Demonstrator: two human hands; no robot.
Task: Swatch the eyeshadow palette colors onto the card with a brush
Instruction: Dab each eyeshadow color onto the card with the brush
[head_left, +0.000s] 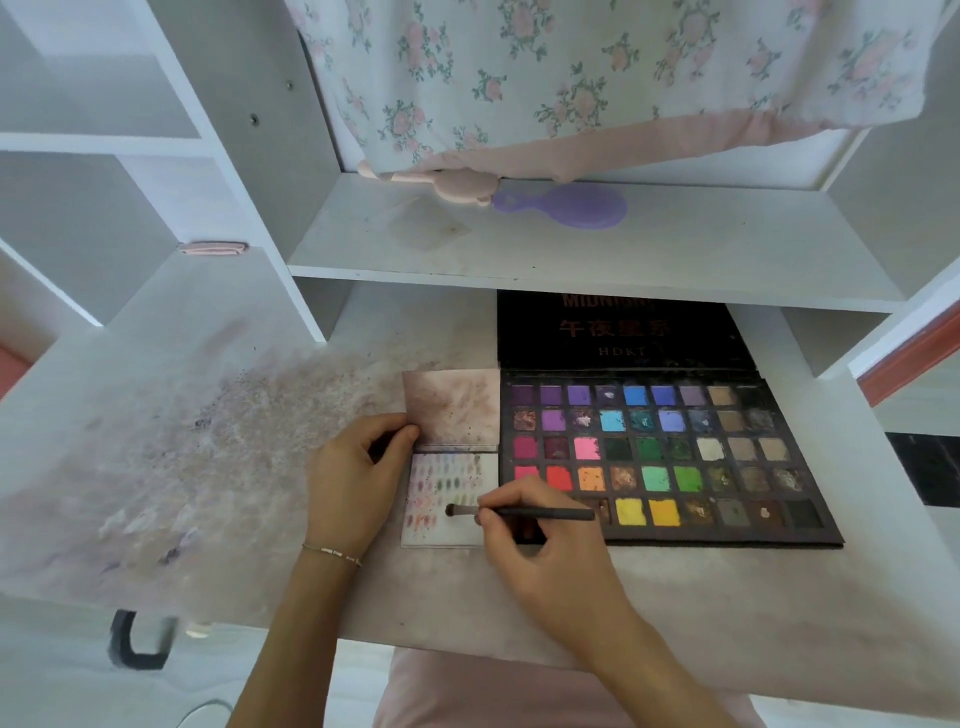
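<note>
White powder-stained desk (218, 467) under a shelf. Open black eyeshadow palette (670, 457), lid reads "HDKT". Right hand (540, 540) pinches thin dark brush (519, 513), lying horizontal, bristles pointing left onto small white swatch card (447, 499). Left hand (353, 478), fingers curled, holds card's left edge.

White desk (675, 597), top dusted with pinkish powder stains, heaviest toward left edge. White shelf (571, 260) spans above desk's back edge; purple hand mirror (571, 207) lies near shelf's back edge. Floral fabric (571, 67) with pink trim hangs down over shelf's rear. White cubby unit (130, 171) stands at desk's left side (small pink item on one ledge, unclear what). Black handle-like shape (136, 642) below desk's front left edge. Soft, even daylight.
</note>
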